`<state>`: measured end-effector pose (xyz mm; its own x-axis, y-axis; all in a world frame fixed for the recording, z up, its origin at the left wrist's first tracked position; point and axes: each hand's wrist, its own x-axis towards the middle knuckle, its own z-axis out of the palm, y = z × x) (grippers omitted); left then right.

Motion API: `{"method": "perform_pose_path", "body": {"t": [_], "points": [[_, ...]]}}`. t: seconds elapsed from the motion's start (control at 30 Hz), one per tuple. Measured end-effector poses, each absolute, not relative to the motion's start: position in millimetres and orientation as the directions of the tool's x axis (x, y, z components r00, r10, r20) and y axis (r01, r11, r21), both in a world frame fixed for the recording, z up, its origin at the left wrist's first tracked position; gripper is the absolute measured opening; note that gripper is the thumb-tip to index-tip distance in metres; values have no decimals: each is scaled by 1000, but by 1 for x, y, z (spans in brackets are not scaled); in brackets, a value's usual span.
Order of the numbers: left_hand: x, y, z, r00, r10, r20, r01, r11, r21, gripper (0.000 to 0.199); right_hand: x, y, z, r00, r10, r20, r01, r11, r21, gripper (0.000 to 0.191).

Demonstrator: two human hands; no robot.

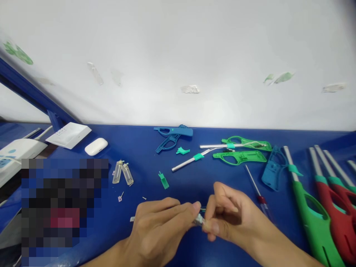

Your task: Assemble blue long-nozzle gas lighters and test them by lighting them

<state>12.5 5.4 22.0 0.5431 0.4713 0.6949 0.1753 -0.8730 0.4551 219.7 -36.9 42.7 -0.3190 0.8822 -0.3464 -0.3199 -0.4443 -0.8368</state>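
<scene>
So the left hand [161,226] has its fingers bunched in close around a small pale part [198,219], and the right hand [230,215] has the other end pinched between thumb and finger. The part sits right between the two hands, mostly covered, so I can't tell exactly what it is. Just above the left hand there's a tiny screw [144,198], with a teal plastic piece [163,180] a bit further up. Off to the left, two clear fuel tanks [127,175] lean together at the top.

Near the right hand lies a thin screwdriver [253,181], and beside it a blue shell [272,172]. Beyond the hands are two metal tubes [183,163] with teal collars, one lying across a green half-shell [251,144]. Crossed blue shells [182,131] sit at the back. Far right, a green lighter [317,226] lies next to some red lighters [338,218]. Far left, a white earbud case [96,147].
</scene>
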Motion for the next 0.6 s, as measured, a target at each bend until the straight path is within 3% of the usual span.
{"method": "perform_pose_path", "body": {"t": [0.37,0.6], "points": [[11,-1,20,558,462,690,176,-878,446,22,218,-39,35,-312,895,-319,-337,-419,-844,64],[14,-2,15,551,470,690,150,-869,471,39,212,-41,33,-263,913,-313,-299,-386,-873,67]]}}
